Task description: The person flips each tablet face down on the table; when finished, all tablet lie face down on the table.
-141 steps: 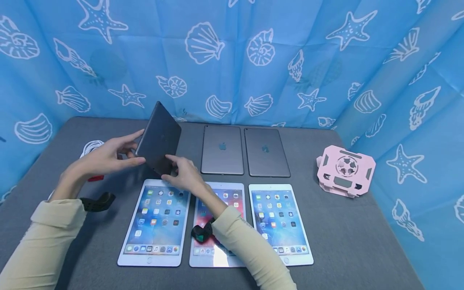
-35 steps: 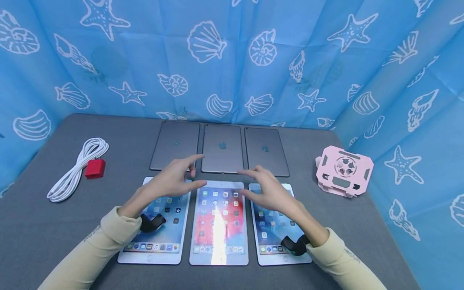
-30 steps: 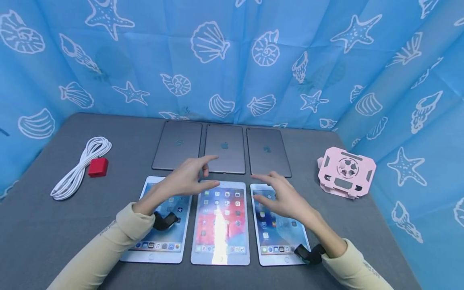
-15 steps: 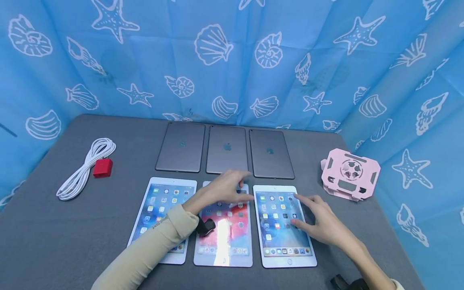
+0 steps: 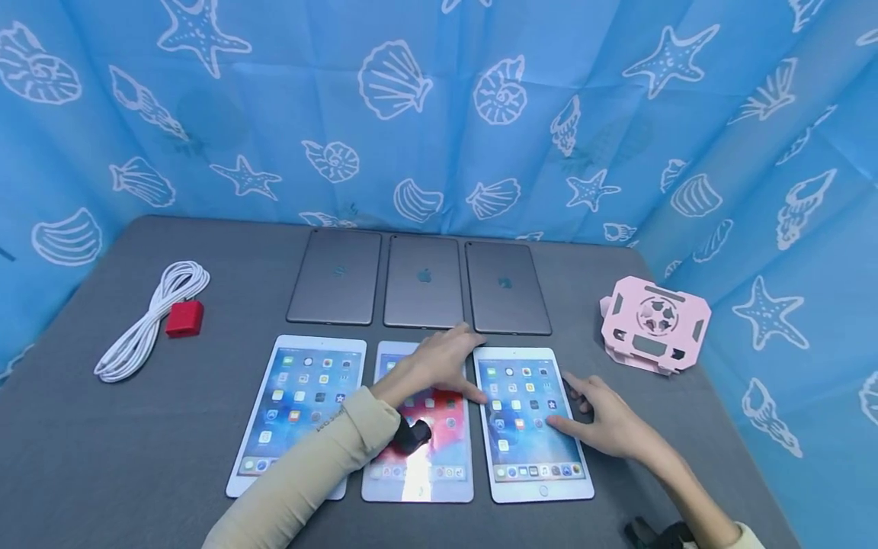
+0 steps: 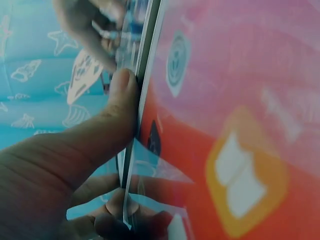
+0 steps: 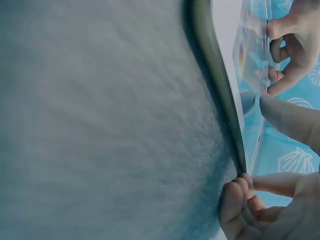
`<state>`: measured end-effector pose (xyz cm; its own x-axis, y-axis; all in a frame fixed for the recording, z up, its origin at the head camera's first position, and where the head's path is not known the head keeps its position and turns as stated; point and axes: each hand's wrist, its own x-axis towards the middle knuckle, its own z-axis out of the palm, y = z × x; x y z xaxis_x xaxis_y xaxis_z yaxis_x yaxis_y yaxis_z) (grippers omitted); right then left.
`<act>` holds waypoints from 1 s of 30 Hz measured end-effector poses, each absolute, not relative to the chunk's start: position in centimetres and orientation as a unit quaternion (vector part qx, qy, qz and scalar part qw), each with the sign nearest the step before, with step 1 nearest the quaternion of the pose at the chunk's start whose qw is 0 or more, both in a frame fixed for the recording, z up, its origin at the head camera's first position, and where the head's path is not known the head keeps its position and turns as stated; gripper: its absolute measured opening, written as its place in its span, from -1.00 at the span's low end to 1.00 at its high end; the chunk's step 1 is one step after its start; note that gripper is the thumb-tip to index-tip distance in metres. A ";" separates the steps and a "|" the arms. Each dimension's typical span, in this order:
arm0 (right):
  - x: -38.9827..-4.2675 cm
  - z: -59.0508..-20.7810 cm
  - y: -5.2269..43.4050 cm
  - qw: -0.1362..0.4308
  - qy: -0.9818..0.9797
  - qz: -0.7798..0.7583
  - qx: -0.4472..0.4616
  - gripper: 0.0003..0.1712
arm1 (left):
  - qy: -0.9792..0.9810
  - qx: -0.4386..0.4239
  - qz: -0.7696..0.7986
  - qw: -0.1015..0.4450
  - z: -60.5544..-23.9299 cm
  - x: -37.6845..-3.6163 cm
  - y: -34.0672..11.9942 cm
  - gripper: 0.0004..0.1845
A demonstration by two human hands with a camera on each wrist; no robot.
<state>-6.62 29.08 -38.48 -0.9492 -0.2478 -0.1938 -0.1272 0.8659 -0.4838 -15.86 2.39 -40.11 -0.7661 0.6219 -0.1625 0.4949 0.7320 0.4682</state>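
The right-hand white tablet (image 5: 521,427) lies screen up in the front row, its home screen lit. My right hand (image 5: 610,423) pinches its right edge: the thumb rests over the screen, and curled fingers (image 7: 240,190) meet the rim. From across the middle tablet (image 5: 446,450), my left hand (image 5: 442,362) reaches to the same right-hand tablet. The left thumb (image 6: 120,100) touches or nearly touches its left edge, while the left index finger extends near its upper left corner. My left forearm hides parts of the middle tablet and the left tablet (image 5: 315,374).
Three dark grey tablets lie back up behind, the left (image 5: 336,282), middle (image 5: 424,286) and right (image 5: 507,293) close together. A pink cut-out stand (image 5: 655,324) is at right. A white cable (image 5: 147,328) and red charger block (image 5: 184,318) lie at left.
The left grey tablet, earlier held up in both hands, now lies in the back row. Both hands have since moved right to the right-hand white tablet; the right fingers have curled to its edge.
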 end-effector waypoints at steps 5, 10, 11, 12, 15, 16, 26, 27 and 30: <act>-8.7 -38.5 28.7 0.122 0.948 -0.270 -0.118 -0.10 | 0.922 0.302 0.199 0.140 -40.4 -15.6 2.7 0.06; -9.9 -38.2 28.3 0.181 0.926 -0.325 -0.061 -0.05 | 0.924 0.282 0.219 0.133 -40.3 -15.5 2.8 -0.01; -10.0 -38.2 28.2 0.192 0.921 -0.337 -0.046 -0.04 | 0.925 0.276 0.223 0.134 -40.3 -15.5 2.9 -0.02; -10.1 -38.2 28.1 0.200 0.915 -0.349 -0.032 -0.03 | 0.926 0.270 0.226 0.135 -40.3 -15.5 2.9 -0.03; -10.1 -38.1 28.0 0.208 0.907 -0.367 -0.006 -0.02 | 0.929 0.256 0.230 0.138 -40.3 -15.6 2.9 -0.03; -10.1 -38.1 28.1 0.210 0.904 -0.372 0.001 -0.02 | 0.929 0.254 0.230 0.138 -40.3 -15.6 2.9 -0.03; -9.4 -37.0 29.3 0.220 0.863 -0.454 0.040 -0.08 | 0.927 0.240 0.249 0.143 -40.4 -15.6 2.9 -0.04; -9.4 -36.8 29.3 0.219 0.856 -0.467 0.039 -0.09 | 0.927 0.240 0.253 0.141 -40.4 -15.5 2.9 -0.05; -9.4 -36.1 29.4 0.212 0.837 -0.502 0.042 -0.12 | 0.925 0.240 0.264 0.133 -40.4 -15.3 2.8 -0.07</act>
